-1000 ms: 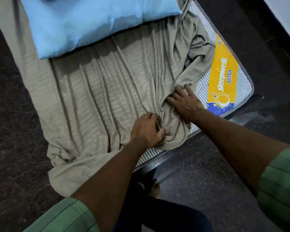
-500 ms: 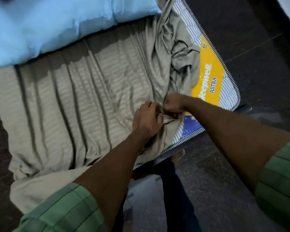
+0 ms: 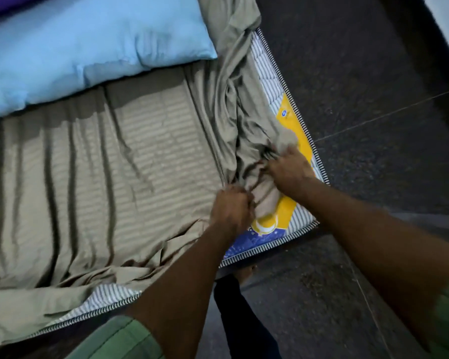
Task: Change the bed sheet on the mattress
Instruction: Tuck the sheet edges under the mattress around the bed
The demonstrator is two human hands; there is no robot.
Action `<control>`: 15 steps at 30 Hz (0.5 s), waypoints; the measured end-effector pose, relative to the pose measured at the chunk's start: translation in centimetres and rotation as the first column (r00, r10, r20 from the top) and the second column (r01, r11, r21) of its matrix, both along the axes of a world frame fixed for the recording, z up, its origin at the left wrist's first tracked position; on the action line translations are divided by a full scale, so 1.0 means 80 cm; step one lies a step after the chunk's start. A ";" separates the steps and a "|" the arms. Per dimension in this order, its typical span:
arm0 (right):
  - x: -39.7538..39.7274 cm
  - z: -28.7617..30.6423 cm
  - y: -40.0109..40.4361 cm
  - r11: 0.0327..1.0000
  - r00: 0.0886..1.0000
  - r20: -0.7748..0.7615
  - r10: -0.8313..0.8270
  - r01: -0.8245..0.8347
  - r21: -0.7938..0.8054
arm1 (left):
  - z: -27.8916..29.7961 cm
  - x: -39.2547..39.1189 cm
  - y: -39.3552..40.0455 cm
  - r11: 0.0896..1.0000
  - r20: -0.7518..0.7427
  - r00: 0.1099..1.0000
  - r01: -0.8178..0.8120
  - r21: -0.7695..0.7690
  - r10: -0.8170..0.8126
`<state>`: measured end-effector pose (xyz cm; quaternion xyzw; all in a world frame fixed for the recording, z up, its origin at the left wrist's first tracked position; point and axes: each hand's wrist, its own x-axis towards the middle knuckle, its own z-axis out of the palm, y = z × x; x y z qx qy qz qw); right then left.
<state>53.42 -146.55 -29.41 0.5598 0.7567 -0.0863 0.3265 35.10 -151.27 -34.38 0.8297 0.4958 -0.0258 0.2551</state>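
In the head view, the beige bed sheet (image 3: 130, 161) has come further off the near right corner of the mattress (image 3: 268, 71) than a second ago: then only a strip of the yellow and blue label (image 3: 285, 208) showed, and now the striped ticking and the label lie bare along the right edge and at the near corner. The left hand (image 3: 231, 211), which was loosely curled on the cloth, is now clenched round a bunch of sheet near the corner. The right hand (image 3: 290, 169), flat on the fabric a second ago, now grasps a gathered wad just beside the label, fingers curled into it. I judge the old sheet is being stripped, with most of it left to pull

The sheet is thin, soft cloth with a faint woven stripe, lying in long ridges across the middle and crumpled into ropey folds on the right. A plump, smooth light blue pillow (image 3: 88, 47) sits on it at the far left. The floor (image 3: 373, 73) is dark and speckled
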 end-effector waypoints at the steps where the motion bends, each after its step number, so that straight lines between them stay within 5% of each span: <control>1: 0.018 0.003 -0.016 0.997 0.998 0.013 -0.054 0.055 -0.048 | 0.002 0.015 -0.010 0.995 0.022 0.994 0.103 -0.016 -0.103; 4: 0.066 0.014 -0.042 0.876 0.911 0.015 -0.411 0.400 -0.270 | 0.016 0.055 -0.023 0.984 0.057 0.990 0.138 -0.111 -0.133; 6: 0.087 0.015 -0.046 0.812 0.803 -0.162 -0.573 0.531 -0.243 | 0.020 0.074 -0.023 0.996 0.078 0.997 0.017 -0.082 -0.011; 8: 0.097 0.016 -0.046 0.791 0.724 -0.424 -0.544 0.612 0.030 | 0.027 0.088 -0.018 0.993 0.042 0.992 -0.120 -0.009 0.121; 10: 0.096 0.010 -0.039 0.745 0.723 -0.506 -0.471 0.633 0.211 | 0.029 0.094 -0.009 0.962 0.050 0.961 -0.270 -0.048 0.273; 13: 0.086 -0.010 -0.027 0.724 0.654 -0.467 -0.595 0.689 0.042 | 0.022 0.095 -0.017 0.962 -0.002 0.975 -0.220 -0.161 0.222; 15: 0.085 -0.029 -0.031 0.744 0.689 -0.425 -0.587 0.666 0.052 | 0.017 0.094 -0.032 0.973 -0.042 0.982 -0.187 -0.136 0.183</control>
